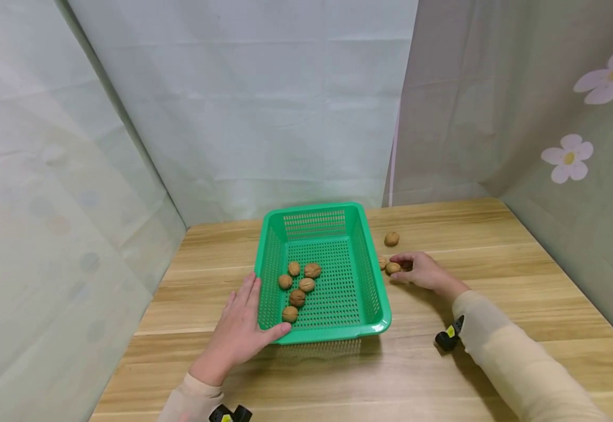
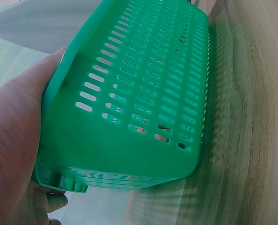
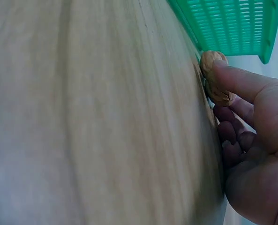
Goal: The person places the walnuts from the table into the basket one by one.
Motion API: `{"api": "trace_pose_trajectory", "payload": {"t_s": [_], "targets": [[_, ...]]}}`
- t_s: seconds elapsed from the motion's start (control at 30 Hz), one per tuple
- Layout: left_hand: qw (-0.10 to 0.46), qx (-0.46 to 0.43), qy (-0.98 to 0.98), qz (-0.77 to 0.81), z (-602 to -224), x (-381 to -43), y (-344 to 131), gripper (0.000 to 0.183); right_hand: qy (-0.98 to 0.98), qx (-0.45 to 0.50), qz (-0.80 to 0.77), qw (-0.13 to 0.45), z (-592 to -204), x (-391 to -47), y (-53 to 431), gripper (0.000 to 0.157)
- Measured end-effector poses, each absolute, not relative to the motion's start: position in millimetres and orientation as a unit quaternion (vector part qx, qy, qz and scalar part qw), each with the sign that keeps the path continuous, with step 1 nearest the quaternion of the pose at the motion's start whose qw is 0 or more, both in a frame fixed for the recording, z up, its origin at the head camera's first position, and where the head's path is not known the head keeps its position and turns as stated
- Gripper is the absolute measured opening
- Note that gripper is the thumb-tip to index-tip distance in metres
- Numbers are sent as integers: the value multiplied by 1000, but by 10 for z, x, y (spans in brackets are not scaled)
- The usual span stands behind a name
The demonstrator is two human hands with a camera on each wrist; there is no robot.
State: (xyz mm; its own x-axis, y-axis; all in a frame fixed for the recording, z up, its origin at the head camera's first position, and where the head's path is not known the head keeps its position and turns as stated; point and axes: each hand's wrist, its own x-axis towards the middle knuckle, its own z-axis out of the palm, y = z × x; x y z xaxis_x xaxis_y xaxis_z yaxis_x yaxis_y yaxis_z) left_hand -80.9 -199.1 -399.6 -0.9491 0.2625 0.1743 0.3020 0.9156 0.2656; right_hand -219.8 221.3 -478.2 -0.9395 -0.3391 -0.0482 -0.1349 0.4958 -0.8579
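A green plastic basket (image 1: 375, 319) with slotted sides stands on the wooden table, several walnuts (image 1: 297, 298) lying in its left part. My left hand (image 1: 240, 328) rests on its near-left corner, fingers extended along the left rim and thumb over the front rim. To the right of the basket, my right hand (image 1: 417, 271) pinches a walnut (image 1: 392, 268) between thumb and fingers, close to the tabletop. Another walnut (image 1: 382, 262) sits right beside it, near the basket's wall. In the right wrist view the thumb lies against a walnut (image 3: 214, 61), and the other fingers are curled below.
One more walnut (image 1: 392, 238) lies farther back on the table (image 1: 443, 234), right of the basket. Pale cloth hangs (image 1: 243, 105) surround the table at the back and both sides, with flowers printed on the right one.
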Motion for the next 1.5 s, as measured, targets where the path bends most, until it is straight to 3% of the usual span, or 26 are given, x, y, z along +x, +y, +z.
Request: {"api": "trace_pose_trajectory", "payload": {"t_s": [0.7,1.5], "targets": [[72,-146,-975,-149,-3989,-804,-1985,113,864,-144,-476,79,-4858,-2188,2266,49],[64,-142,-977,-145,-3985,-817,-1985,112,858,-155,-487,54,-4569,-1991,2338,45]]}}
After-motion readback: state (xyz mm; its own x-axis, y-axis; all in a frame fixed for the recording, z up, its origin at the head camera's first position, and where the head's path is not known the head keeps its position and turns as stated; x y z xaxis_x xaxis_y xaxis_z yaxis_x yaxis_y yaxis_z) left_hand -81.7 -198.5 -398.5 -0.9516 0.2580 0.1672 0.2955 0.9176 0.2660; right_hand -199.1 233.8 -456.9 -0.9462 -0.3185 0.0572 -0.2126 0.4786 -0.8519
